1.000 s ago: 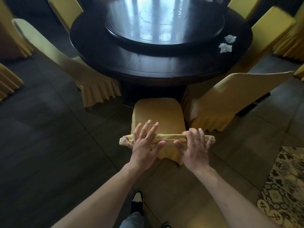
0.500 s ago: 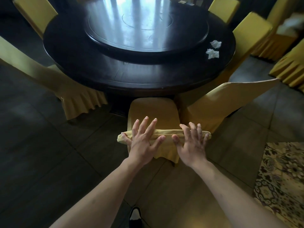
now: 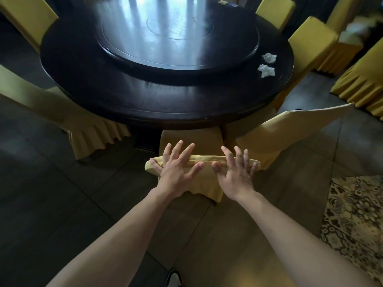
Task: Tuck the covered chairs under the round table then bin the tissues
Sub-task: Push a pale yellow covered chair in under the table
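Ahead, the dark round table hides most of the yellow-covered chair's seat. Both hands, left and right, press flat on its backrest, fingers spread, gripping nothing. Two crumpled tissues lie near the table's right edge.

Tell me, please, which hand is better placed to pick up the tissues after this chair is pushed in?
Probably the right hand. Both tissues lie on the round table's right edge, on that hand's side. The left hand would have to cross over. Both hands rest spread flat on the chair back.
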